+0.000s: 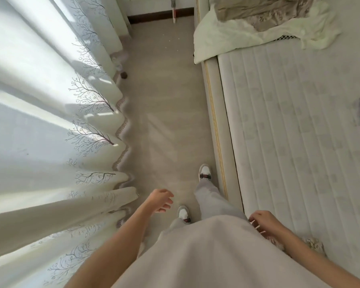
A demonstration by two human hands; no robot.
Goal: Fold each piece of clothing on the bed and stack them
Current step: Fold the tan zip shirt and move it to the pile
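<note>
Alongside the bed (213, 125) edge, left hand (160, 201) and right hand (262, 222): grip loose, empty.

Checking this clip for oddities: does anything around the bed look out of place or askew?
The bedding is bunched in a crumpled heap at the far end, hanging over the bed's edge and leaving the mattress bare. Nothing looks spilled or damaged.

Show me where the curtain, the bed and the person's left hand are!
curtain (50, 125): head view, on a fold with the branch pattern.
bed (289, 121): head view, on the bare quilted mattress top.
left hand (160, 200): head view, on the palm area, fingers loosely curled.
</note>
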